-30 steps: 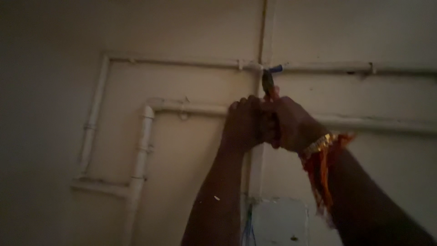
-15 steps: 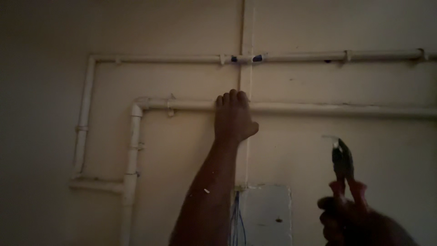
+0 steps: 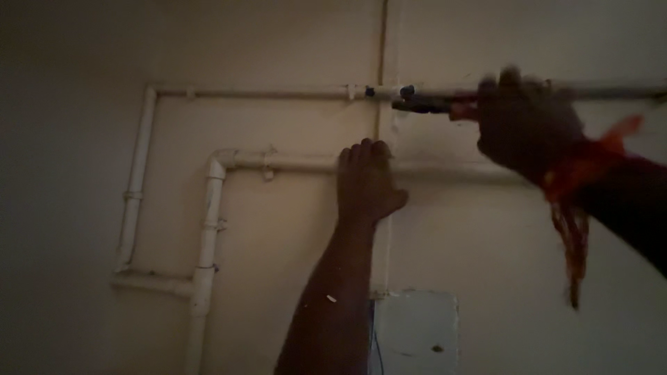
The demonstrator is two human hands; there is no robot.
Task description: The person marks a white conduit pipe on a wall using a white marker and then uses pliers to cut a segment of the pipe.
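The right hand (image 3: 524, 121) grips red-handled pliers (image 3: 434, 105), their nose at the upper wall pipe (image 3: 264, 92). They look stiff and heavy, best held by the handles. The left hand (image 3: 365, 182) lies open-fingered against the lower pipe (image 3: 292, 162).

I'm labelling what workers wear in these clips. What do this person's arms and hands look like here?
Both arms are bare, with no sleeves or gloves showing. The left hand and its forearm carry nothing, only a small pale fleck on the forearm. The right hand is blurred; its wrist wears an orange-red thread band with long loose strands hanging down.
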